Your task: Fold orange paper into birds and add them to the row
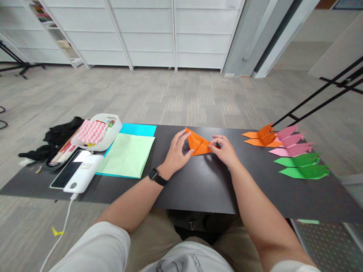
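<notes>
A folded piece of orange origami paper (200,143) is between my hands above the middle of the dark table, with crease lines across its face. My left hand (177,151) wears a black watch and holds the paper's left side, fingers at the upper corner and thumb at the lower one. At the narrow right end, my right hand (225,149) pinches the paper between thumb and fingers. Whether the paper's lower edge touches the table I cannot tell.
Finished folded paper figures line the right: orange ones (262,136), pink ones (292,141), green ones (304,166). On the left lie light green paper (126,155), blue sheets (138,129), a white power bank (83,173), a phone (66,172) and a white box (113,130) of supplies.
</notes>
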Available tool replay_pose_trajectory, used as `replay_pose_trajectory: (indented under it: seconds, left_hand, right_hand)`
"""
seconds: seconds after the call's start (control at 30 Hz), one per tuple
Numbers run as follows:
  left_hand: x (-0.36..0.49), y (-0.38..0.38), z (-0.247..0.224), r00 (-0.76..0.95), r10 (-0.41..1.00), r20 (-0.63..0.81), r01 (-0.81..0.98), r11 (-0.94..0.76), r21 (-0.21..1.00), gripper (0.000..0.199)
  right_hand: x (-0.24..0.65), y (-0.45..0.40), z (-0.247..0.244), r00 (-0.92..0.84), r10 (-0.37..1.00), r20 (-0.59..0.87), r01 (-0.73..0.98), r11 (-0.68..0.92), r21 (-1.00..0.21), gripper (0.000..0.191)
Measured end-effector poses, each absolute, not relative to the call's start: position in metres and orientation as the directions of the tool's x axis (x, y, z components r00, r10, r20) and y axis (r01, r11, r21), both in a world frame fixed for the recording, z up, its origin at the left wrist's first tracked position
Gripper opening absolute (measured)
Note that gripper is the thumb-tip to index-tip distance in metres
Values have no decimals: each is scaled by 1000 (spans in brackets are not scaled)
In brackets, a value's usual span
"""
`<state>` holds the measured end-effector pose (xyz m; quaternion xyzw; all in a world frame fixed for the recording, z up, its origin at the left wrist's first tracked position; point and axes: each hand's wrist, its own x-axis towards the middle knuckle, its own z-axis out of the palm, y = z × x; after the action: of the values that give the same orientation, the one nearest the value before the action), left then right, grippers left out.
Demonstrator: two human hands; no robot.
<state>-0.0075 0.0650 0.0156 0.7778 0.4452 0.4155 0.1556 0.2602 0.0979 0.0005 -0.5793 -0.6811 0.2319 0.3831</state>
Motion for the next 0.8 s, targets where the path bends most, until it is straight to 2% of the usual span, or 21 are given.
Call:
replay_pose_trajectory:
  seconds: [0.1,0.17,0.23,0.33,0.37,0.53,0.67,0.8]
  left_hand:
    - [-7,71,7,51,834,550,490,-501,714,92]
    - [-7,74,2,42,851,524,458,-482,747,92]
    - [-7,76,1,80,856,511,460,-487,742,72]
    - [-8,76,5,148,845,514,470,-518,715,31]
    - [-8,76,7,159,842,516,469,-524,711,24]
    - [-10,75,12,143,831,538,470,-536,702,9]
    - [-11,76,12,112,798,592,506,-559,657,4]
    - [-11,76,12,145,788,598,536,-571,622,1]
  right_hand:
    - [259,95,8,0,933,361,505,311,-805,16]
    - [259,93,12,-2,913,409,455,365,-812,16]
    - [258,91,14,-17,899,437,414,404,-815,14]
    - [255,89,14,-33,889,457,366,436,-822,13]
    - [254,88,14,-33,888,459,351,440,-827,13]
    - [250,86,13,-61,878,474,317,467,-825,13]
    - [253,85,15,-56,835,547,288,538,-792,13]
    - [255,80,25,-55,790,610,383,581,-718,16]
